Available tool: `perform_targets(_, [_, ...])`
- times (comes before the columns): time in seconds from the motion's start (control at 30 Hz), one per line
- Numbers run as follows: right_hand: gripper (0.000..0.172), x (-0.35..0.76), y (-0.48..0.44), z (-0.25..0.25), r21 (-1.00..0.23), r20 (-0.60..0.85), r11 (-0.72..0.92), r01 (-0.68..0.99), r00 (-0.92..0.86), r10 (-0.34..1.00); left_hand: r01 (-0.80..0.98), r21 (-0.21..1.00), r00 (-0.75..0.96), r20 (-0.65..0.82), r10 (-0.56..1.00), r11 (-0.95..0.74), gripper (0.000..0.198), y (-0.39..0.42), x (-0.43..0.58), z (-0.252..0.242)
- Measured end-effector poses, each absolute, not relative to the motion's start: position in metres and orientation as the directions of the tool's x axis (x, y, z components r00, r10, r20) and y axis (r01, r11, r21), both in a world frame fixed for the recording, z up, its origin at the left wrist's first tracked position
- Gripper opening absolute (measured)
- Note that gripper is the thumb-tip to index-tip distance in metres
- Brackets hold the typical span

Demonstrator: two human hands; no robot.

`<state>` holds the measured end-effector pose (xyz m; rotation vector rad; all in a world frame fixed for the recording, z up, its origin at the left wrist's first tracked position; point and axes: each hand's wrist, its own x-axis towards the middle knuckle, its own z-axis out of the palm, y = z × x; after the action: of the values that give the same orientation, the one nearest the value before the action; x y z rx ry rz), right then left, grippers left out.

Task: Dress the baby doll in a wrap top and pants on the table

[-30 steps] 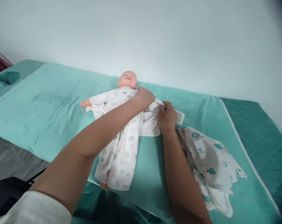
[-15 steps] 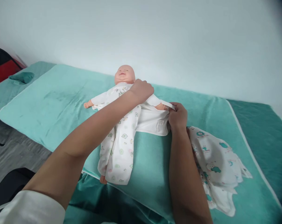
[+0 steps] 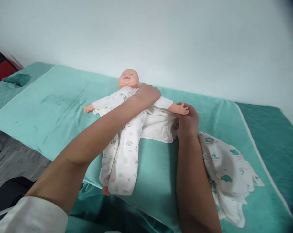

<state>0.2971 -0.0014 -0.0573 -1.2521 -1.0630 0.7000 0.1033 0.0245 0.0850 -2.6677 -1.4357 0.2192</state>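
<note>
A baby doll [image 3: 128, 77] lies on its back, dressed in a white romper [image 3: 124, 165] with small printed animals. The romper's side panel [image 3: 158, 127] is spread out on the right, white lining up. My left hand [image 3: 148, 95] is closed at the doll's shoulder on the right, around the top of the white sleeve [image 3: 163, 102]; its fingertips are hidden. Bent around the bare doll arm [image 3: 177, 107] at the wrist is my right hand [image 3: 189, 121], partly behind the doll's small hand [image 3: 184, 109]. The doll's other arm [image 3: 89, 108] stretches out to the left.
A white cloth with green and teal prints [image 3: 230, 174] lies crumpled right of my right forearm. Everything rests on a bed with a green cover [image 3: 64, 97], against a pale wall. A face hole [image 3: 16, 80] is at its left end. Black chairs stand at left.
The doll's hand on the right now extends from the sleeve and lies over my right hand. My right hand has let go of the stretched white edge. My left hand stays at the shoulder.
</note>
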Motion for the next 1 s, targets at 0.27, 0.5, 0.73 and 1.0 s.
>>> perform_targets(0.27, [0.046, 0.295, -0.005, -0.051, -0.952, 0.259, 0.306, 0.027, 0.608, 0.75, 0.872, 0.068, 0.483, 0.043, 0.874, -0.485, 0.035, 0.007, 0.101, 0.061])
perform_targets(0.5, [0.04, 0.247, -0.027, -0.047, -0.79, 0.527, 0.364, 0.493, 0.245, 0.814, 0.682, 0.645, 0.061, 0.42, 0.905, -0.345, 0.029, -0.029, -0.004, 0.021])
perform_targets(0.73, [0.04, 0.217, -0.026, -0.049, -0.8, 0.443, 0.395, 0.451, 0.001, 0.896, 0.333, 0.915, -0.046, 0.256, 0.966, -0.227, 0.04, -0.024, -0.039, -0.018])
perform_targets(1.0, [0.096, 0.18, 0.008, -0.018, -0.714, 0.36, 0.445, 0.541, -0.261, 0.896, 0.483, 0.738, 0.049, 0.515, 0.856, -0.471, 0.03, -0.018, -0.035, -0.028])
